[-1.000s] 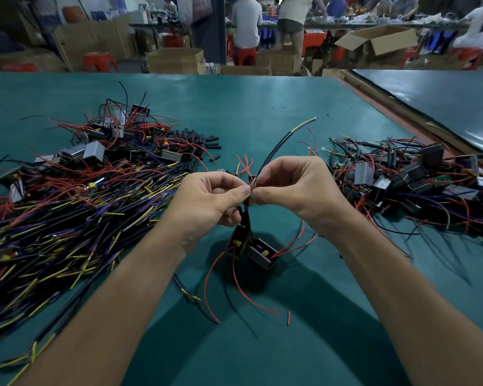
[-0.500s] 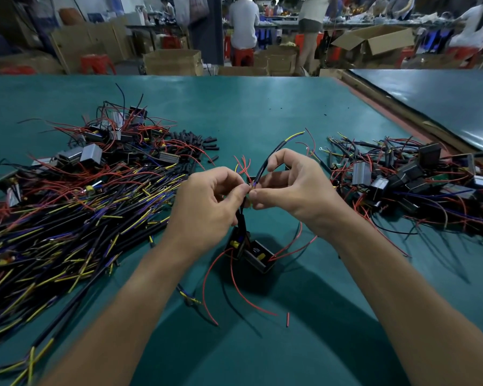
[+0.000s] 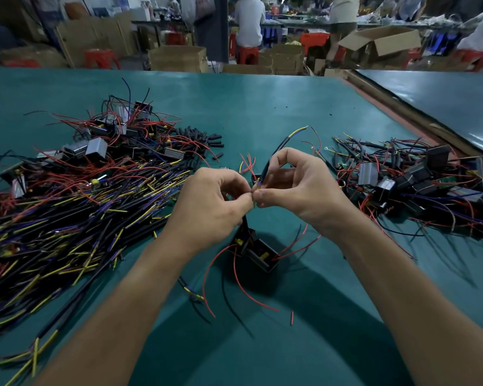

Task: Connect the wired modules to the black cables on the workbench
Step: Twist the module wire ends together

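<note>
1. Wired module: lies on the teal workbench, just below and between the 2 hands. Black and boxy, open side up, with yellow parts showing inside. Trails thin red wires toward the near edge and off to the right.
2. Module lead: rises dark from the module straight up into the left hand.
3. Left hand: pinches the top of the module lead between thumb and forefinger, with the other fingers curled under.
4. Right hand: pinches the bared end of 1 black cable between thumb and forefinger. Meets the left hand's fingertips tip to tip, with the other fingers arched above.
5. Black cable: passes behind the right forefinger, then climbs up and away, clear of the bench. Ends in yellow and blue cores.
6. Joint between lead and cable: hidden behind the fingertips, so its state cannot be told.
7. Cable heap: spreads over the left of the bench, black with yellow and purple ends.
8. Left module heap: sits behind the cable heap, tangled in red wire, with short black tubes just to its right.
9. Right module heap: lies well apart, on the right.
10. Red wire scrap: lies loose near the front.
11. Cardboard boxes and red stools: stand beyond the bench.
</note>
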Available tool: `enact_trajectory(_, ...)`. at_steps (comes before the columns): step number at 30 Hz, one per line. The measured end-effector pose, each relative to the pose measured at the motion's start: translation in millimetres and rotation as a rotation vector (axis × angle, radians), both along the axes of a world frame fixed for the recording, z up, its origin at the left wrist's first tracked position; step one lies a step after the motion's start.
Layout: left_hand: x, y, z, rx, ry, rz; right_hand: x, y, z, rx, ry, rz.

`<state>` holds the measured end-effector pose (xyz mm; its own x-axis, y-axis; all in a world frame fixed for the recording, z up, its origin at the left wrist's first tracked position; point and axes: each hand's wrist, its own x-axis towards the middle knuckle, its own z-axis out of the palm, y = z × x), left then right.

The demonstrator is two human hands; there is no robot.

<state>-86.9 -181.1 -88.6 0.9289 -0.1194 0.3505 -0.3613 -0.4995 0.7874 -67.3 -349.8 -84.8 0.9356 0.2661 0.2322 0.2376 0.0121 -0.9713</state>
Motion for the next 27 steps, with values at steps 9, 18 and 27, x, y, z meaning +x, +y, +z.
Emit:
enact_trajectory(9, -4.3, 5.0, 13.6, -0.333, 0.514, -0.291, -2.2, -9.8, 5.6, -0.083, -0.033, 0.092)
enact_trajectory(18, -4.6, 0.7, 12.3, -0.338, 0.474, -0.261, -4.8, -10.0, 9.6, -0.076, 0.05, 0.127)
enact_trajectory(27, -4.9, -4.7, 5.1, -0.13, 0.117, -0.061, -8.0, 1.4, 9.2, -0.179, -0.183, -0.003)
